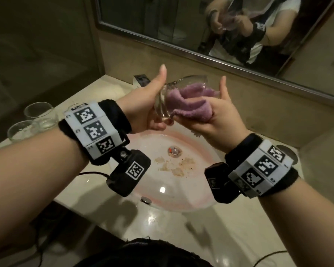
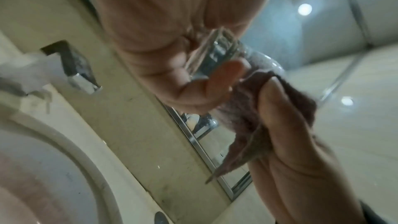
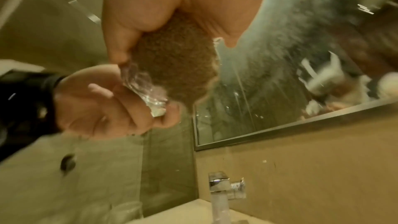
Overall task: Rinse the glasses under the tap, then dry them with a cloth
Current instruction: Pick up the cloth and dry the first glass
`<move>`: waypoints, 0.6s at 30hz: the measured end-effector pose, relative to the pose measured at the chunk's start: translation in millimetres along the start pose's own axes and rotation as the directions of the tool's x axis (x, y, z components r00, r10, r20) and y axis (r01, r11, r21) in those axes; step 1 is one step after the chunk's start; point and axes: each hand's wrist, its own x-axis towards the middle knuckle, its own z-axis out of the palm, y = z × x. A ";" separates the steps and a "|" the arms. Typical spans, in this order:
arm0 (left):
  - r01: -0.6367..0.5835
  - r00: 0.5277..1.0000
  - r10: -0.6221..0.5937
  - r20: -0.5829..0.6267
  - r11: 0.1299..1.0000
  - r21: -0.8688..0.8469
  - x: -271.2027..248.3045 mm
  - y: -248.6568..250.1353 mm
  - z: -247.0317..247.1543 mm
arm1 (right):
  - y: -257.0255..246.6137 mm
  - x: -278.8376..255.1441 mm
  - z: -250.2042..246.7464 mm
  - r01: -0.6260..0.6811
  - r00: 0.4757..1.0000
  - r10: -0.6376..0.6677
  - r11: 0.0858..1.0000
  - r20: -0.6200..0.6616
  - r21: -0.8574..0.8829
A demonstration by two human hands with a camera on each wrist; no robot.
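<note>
Over the sink [image 1: 181, 201], the left hand [image 1: 143, 108] grips the tilted glass [image 1: 174, 93] by its base while the right hand [image 1: 216, 120] clutches the cloth [image 1: 189, 101] stuffed inside; a hard twist could slip wet glass free.

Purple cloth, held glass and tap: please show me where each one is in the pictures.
purple cloth [image 1: 189, 105]: head view, fold at the glass's mouth.
held glass [image 1: 181, 81]: head view, upper wall.
tap [image 3: 218, 192]: right wrist view, chrome body.

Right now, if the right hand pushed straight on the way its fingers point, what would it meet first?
The right hand pushes the purple cloth into the glass, so it would likely press cloth against the glass's inside, towards its base in the left hand.
</note>
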 end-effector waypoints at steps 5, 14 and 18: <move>0.097 0.994 -0.089 0.067 0.987 -0.129 -3.3 4.7 2.5 | -9.0 -1.9 -4.0 0.265 0.964 -0.260 0.957 0.058 -0.117; 0.089 0.994 -0.091 -0.064 0.995 -0.040 -5.6 7.1 2.6 | -15.2 6.9 -0.4 0.095 0.984 -0.059 0.972 0.168 -0.215; -0.050 0.976 0.081 -0.202 0.987 0.156 -5.4 4.4 7.6 | -9.7 8.3 -3.9 -0.207 0.957 0.144 0.946 0.252 0.247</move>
